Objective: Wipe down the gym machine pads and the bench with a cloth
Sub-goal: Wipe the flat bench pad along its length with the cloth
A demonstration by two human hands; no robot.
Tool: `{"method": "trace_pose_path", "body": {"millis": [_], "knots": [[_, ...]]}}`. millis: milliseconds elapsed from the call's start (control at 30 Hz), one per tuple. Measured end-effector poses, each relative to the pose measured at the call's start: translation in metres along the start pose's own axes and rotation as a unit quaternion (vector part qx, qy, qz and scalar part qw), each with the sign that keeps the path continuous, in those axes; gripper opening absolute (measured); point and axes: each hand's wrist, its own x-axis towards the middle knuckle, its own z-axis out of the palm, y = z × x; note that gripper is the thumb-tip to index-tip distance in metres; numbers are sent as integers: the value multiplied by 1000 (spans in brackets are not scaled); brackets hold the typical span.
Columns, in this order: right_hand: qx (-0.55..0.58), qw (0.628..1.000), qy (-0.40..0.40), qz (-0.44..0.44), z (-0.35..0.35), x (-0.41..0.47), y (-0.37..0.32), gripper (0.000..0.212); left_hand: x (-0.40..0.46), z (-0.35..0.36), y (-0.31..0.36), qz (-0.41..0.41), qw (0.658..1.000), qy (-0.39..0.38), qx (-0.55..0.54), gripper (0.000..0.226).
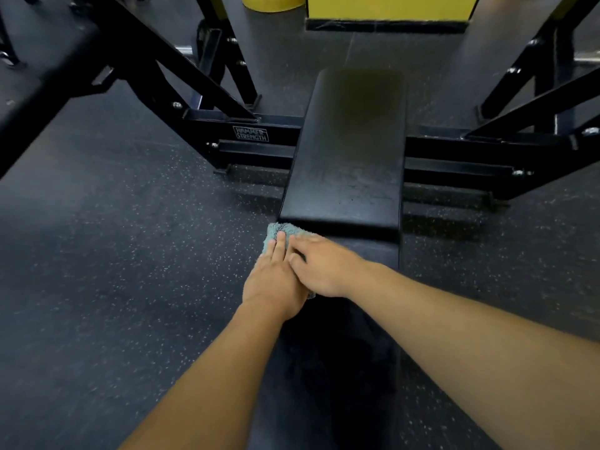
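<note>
A black padded bench runs away from me: a far back pad [349, 151] and a near seat pad [360, 254] under my arms. A teal cloth [276, 233] lies on the near pad's left far corner, right at the gap between the two pads. My left hand [276, 280] presses flat on the cloth, fingers pointing forward. My right hand [319, 266] lies across it, partly over the left hand and the cloth. Most of the cloth is hidden under both hands.
Black steel frame beams [156, 69] of the machine slope up on the left and on the right [532, 102], joined by a cross bar [253, 134] under the bench. Speckled rubber floor [113, 254] surrounds it. A yellow block [389, 8] stands beyond.
</note>
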Motion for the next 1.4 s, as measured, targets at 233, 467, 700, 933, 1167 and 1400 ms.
{"method": "trace_pose_path", "body": {"millis": [233, 467, 700, 933, 1167, 1400], "knots": [[-7, 1000, -19, 11, 11, -10, -8, 61, -6, 9, -26, 60, 997, -3, 43, 82], [-6, 997, 36, 61, 28, -9, -26, 61, -9, -1, -30, 140, 989, 17, 40, 78], [11, 987, 91, 133, 54, -14, -43, 62, -4, -5, -46, 203, 979, 7, 31, 73], [30, 966, 121, 227, 82, -26, -74, 58, -8, 1, -62, 200, 975, -24, -92, 82], [5, 968, 143, 208, 81, -24, -77, 60, 6, 7, -69, 201, 952, 0, -233, 86], [24, 958, 206, 198, 94, -38, -75, 51, 3, 9, -64, 178, 941, 23, -286, 97]]}}
